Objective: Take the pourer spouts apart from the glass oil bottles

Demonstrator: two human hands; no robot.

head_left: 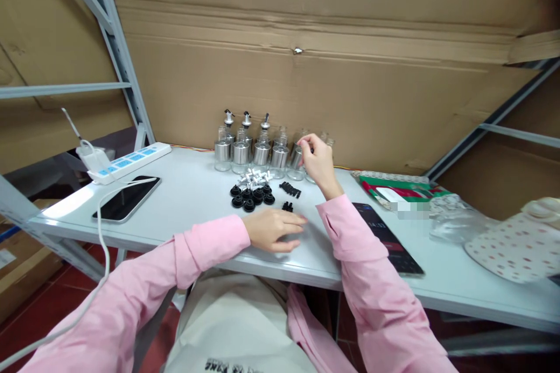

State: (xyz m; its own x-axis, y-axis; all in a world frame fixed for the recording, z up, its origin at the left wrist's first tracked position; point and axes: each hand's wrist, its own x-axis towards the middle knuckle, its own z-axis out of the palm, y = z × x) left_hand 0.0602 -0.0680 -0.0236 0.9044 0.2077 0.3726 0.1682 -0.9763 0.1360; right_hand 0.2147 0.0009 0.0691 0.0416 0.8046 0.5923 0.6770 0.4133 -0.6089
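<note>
Several clear glass bottles (240, 153) with silver bands stand in rows at the back of the table. Three at the rear carry silver-and-black pourer tops (247, 119). My right hand (318, 160) is at the upper part of one bottle (296, 158) near the row's right end, its fingers curled around it; part of the grip is hidden. My left hand (275, 229) lies low over the front of the table, fingers stretched and holding nothing. Just beyond it are black round caps (249, 198), a pile of silver-white pieces (254, 178), black strip-like pieces (290, 189) and small black parts (287, 206).
At left are a white power strip (135, 160) with a plugged-in charger (93, 157) and a cabled phone (126, 198). A larger phone (389, 239) lies by my right forearm. Plastic packaging (459, 226) and a dotted pouch (511, 247) occupy the right. Cardboard (306, 93) walls the back.
</note>
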